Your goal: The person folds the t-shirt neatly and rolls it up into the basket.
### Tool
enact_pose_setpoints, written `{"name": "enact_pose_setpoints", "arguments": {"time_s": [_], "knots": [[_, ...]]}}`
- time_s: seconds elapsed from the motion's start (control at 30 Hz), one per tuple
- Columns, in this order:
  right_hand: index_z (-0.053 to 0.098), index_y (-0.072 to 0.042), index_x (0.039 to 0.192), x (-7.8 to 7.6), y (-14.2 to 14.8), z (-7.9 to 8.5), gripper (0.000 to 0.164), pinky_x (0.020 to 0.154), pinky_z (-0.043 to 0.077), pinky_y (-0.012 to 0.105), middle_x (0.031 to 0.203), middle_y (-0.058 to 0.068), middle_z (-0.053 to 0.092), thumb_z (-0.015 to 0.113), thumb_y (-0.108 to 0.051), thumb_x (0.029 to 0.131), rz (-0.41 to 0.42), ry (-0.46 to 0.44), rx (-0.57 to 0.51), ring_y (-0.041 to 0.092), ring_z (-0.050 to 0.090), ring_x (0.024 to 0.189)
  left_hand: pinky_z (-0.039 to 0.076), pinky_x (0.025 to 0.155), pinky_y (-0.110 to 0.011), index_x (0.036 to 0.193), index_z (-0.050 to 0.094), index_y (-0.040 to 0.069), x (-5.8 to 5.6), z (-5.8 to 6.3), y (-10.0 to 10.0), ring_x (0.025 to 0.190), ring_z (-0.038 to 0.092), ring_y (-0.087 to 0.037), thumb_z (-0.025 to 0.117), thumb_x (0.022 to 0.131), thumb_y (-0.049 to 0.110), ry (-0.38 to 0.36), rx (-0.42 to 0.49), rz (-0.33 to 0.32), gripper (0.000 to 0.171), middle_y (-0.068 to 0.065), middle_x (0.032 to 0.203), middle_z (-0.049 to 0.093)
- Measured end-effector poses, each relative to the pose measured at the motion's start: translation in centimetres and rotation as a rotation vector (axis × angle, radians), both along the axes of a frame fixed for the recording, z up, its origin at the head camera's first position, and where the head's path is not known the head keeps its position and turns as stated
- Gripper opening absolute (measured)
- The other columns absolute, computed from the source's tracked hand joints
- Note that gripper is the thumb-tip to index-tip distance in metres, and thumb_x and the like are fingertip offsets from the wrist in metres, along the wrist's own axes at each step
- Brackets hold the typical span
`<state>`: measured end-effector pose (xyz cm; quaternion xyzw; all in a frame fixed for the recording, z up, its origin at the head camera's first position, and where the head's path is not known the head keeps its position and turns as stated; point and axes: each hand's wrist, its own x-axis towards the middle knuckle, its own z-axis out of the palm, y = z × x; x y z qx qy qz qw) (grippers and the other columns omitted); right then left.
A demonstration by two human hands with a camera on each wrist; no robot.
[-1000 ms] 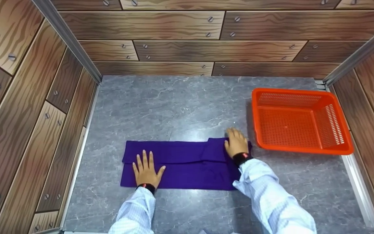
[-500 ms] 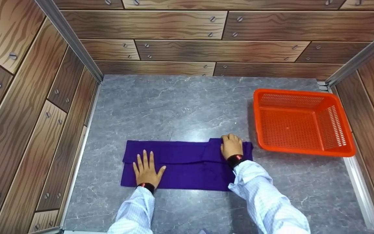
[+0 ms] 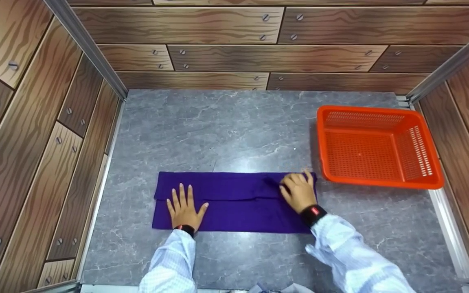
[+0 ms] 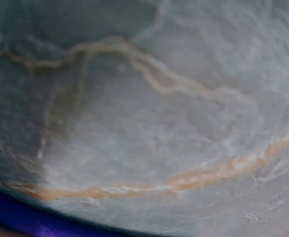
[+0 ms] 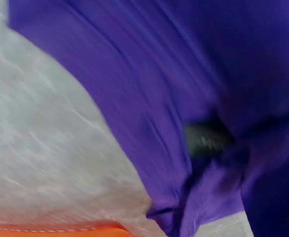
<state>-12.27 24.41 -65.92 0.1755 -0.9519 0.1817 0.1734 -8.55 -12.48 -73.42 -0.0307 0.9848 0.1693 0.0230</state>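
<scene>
A folded purple garment (image 3: 226, 215) lies flat as a long strip on the grey marbled surface. My left hand (image 3: 186, 211) rests flat on its left part, fingers spread. At its right end my right hand (image 3: 299, 191) has curled fingers and pinches the cloth, blurred beside the fingertips. In the right wrist view the purple garment (image 5: 134, 84) shows creases and a bunched fold, with a small dark label (image 5: 208, 139) inside it. The left wrist view shows mostly the marbled surface, with a strip of the purple garment (image 4: 41, 222) at the lower left.
An orange-red plastic basket (image 3: 360, 158) with perforated sides stands right of the garment, near the right hand. Wood-patterned panels (image 3: 218, 57) wall in the back and both sides of the grey surface (image 3: 202, 130).
My right hand has drawn back from the garment's far edge, curled its fingers and then shifted a little right, and the raised flap edge there has moved. My left hand has stayed in place.
</scene>
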Motion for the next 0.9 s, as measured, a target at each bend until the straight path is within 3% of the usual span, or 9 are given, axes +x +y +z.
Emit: {"name": "enact_pose_setpoints", "arguments": {"time_s": [0.23, 0.53, 0.7, 0.9], "knots": [[0.064, -0.013, 0.077, 4.3, 0.6, -0.8, 0.010, 0.099, 0.028, 0.059, 0.089, 0.005, 0.063, 0.070, -0.018, 0.071, 0.161, 0.115, 0.018, 0.028, 0.058, 0.092, -0.008, 0.110, -0.054, 0.149, 0.009, 0.023, 0.1, 0.1, 0.0, 0.141, -0.010, -0.032, 0.037, 0.084, 0.069, -0.010, -0.011, 0.003, 0.084, -0.005, 0.156, -0.002], [0.062, -0.010, 0.076, 8.0, 0.4, -2.7, 0.012, 0.093, 0.040, 0.049, 0.094, 0.008, 0.061, 0.067, -0.017, 0.068, 0.327, 0.082, 0.105, 0.030, 0.057, 0.098, -0.008, 0.110, -0.054, 0.149, 0.010, 0.022, -0.1, 0.5, 0.1, 0.141, -0.011, -0.032, 0.040, 0.084, 0.067, -0.056, -0.008, 0.004, 0.085, -0.006, 0.156, -0.003], [0.060, -0.010, 0.077, 8.8, 0.1, -3.8, 0.015, 0.086, 0.043, 0.042, 0.094, 0.008, 0.059, 0.067, -0.017, 0.066, 0.336, 0.072, 0.127, 0.029, 0.056, 0.093, -0.009, 0.110, -0.054, 0.149, 0.009, 0.022, -0.2, 0.5, 0.1, 0.140, -0.012, -0.032, 0.039, 0.084, 0.068, -0.059, -0.011, 0.003, 0.085, -0.006, 0.156, -0.003], [0.061, -0.010, 0.079, 10.3, -0.8, -4.3, 0.016, 0.077, 0.046, 0.041, 0.094, 0.008, 0.060, 0.066, -0.021, 0.070, 0.253, 0.066, 0.151, 0.028, 0.056, 0.088, -0.008, 0.109, -0.054, 0.149, 0.011, 0.022, -0.1, 0.3, 0.0, 0.141, -0.011, -0.032, 0.040, 0.083, 0.068, -0.041, 0.001, 0.001, 0.085, -0.006, 0.156, -0.002]]}}
